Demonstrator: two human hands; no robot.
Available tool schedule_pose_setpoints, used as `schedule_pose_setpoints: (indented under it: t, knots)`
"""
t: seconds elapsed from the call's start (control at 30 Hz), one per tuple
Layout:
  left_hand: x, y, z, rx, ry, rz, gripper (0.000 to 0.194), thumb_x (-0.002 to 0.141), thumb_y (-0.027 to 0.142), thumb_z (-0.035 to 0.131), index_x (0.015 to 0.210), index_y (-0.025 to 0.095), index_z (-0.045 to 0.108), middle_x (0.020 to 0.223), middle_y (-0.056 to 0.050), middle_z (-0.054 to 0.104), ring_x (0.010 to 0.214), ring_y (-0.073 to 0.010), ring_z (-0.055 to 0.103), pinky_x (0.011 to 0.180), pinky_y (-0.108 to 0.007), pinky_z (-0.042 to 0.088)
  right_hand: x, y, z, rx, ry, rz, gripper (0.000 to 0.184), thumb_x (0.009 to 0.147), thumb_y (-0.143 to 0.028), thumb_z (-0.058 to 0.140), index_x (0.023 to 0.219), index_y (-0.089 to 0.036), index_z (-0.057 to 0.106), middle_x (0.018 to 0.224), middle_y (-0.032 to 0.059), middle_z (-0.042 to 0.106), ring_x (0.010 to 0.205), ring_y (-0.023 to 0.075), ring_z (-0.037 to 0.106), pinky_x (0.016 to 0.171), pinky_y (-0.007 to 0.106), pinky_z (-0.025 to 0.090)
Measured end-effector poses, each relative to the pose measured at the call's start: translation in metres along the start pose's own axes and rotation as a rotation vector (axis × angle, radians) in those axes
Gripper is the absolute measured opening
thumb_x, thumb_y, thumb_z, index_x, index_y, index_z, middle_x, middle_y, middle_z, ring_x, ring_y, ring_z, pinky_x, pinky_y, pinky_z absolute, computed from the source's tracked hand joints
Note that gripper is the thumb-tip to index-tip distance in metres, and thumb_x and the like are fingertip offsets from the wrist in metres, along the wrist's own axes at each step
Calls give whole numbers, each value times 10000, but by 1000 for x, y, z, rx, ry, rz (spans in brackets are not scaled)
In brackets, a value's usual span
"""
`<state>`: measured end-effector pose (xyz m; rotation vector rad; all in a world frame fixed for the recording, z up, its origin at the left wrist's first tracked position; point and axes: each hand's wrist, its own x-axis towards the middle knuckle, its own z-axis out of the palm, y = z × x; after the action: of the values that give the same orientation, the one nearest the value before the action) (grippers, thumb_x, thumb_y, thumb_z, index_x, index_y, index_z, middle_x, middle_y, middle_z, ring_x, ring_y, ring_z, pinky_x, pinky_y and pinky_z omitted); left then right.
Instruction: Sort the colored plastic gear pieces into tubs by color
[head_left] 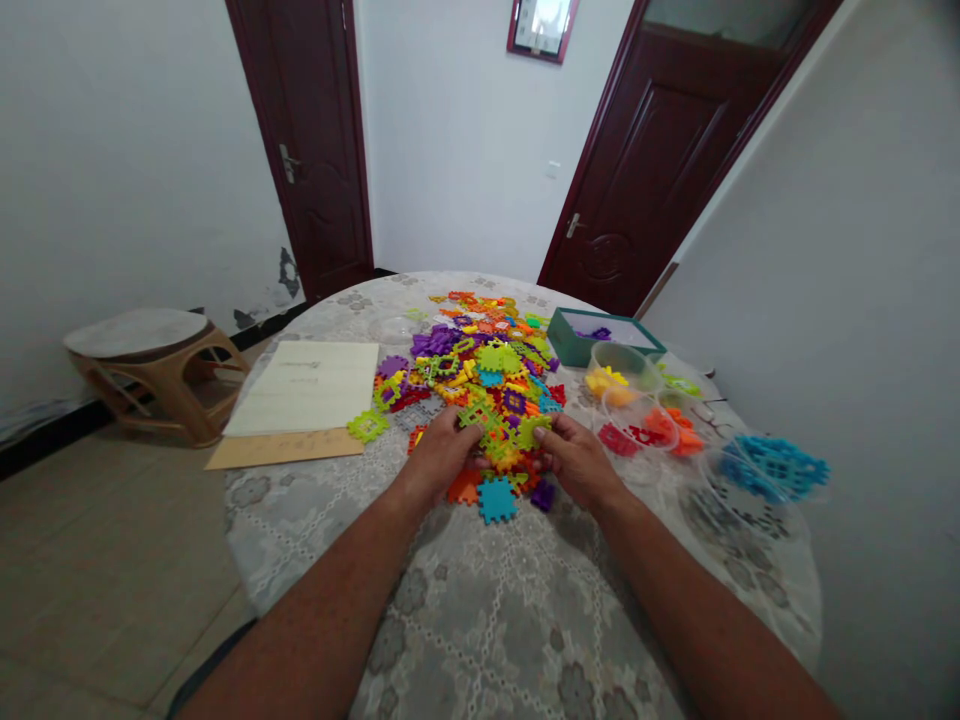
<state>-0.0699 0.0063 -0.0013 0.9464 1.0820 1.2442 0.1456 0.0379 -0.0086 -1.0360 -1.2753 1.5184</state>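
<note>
My left hand [444,447] is closed on a lime-green toothed building piece [480,416] with openings in it. My right hand [576,455] pinches another lime-green building piece [529,432] by its right edge. Both hands are at the near end of a large heap of mixed plastic building pieces [491,358]. Below them a blue square piece [497,499], an orange piece [464,487] and a purple piece [542,495] lie on the tablecloth. Some fingertips are hidden behind the pieces.
On the right stand clear tubs with yellow [606,383], red [621,438], orange [673,430] and blue pieces [774,467]. A green box [568,347] is behind them. To the left lie paper sheets [307,385] and a brown envelope [285,449]. A stool [187,380] stands beyond the table.
</note>
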Motion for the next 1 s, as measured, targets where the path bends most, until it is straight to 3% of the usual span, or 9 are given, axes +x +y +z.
schedule_pose_setpoints:
  t: [0.13,0.27,0.43,0.53,0.7,0.83,0.93,1.0]
  knots:
    - [0,-1,0,-2,-6,-4,309,825,337,769,1072,217,628,1100,-74,725,918,-185,723,656,-256,646,-2,4,4,-154,-52,-35,338,811,-502,793,956,-217,685,855,2,703,650,139,603,578,252,488]
    - [-1,-1,1,49,10,1,235,831,303,753,1013,205,640,1051,-74,721,884,-181,718,638,-245,641,-4,6,13,-242,-80,-90,252,794,-392,796,857,-220,623,715,-44,613,622,126,539,569,238,425]
    - [5,-6,-1,127,81,32,169,860,279,694,1005,201,654,1006,-57,689,796,-160,726,634,-268,653,0,12,12,-243,11,-105,328,779,-320,762,1083,-250,660,850,-25,675,728,154,613,620,246,471]
    - [8,-9,-4,185,137,50,163,852,297,700,967,193,650,926,-30,655,673,-126,699,577,-247,632,4,16,2,-291,45,-81,287,812,-378,746,1050,-225,702,864,1,699,720,164,627,611,257,487]
    - [7,-7,-6,175,124,71,218,858,354,695,1004,206,629,769,14,630,691,-147,699,562,-238,617,8,12,-6,-13,157,-19,305,809,-457,768,984,-233,659,852,0,696,620,140,611,525,242,468]
    - [4,-2,-3,267,115,70,253,885,395,672,1051,215,607,763,3,675,701,-175,731,466,-191,510,4,6,2,154,85,3,331,792,-462,807,979,-240,648,888,10,710,615,134,633,510,235,489]
    - [2,-1,0,306,64,77,258,898,416,670,1041,218,588,762,-2,692,675,-173,730,439,-178,435,-1,8,10,121,-6,-28,341,820,-478,805,1030,-245,673,973,28,737,681,161,675,549,264,550]
    - [1,-2,1,311,18,90,235,898,413,668,999,217,585,772,0,689,669,-165,712,474,-197,467,-3,12,13,54,-49,-46,346,837,-479,806,1061,-244,684,1012,34,746,738,180,695,582,279,580]
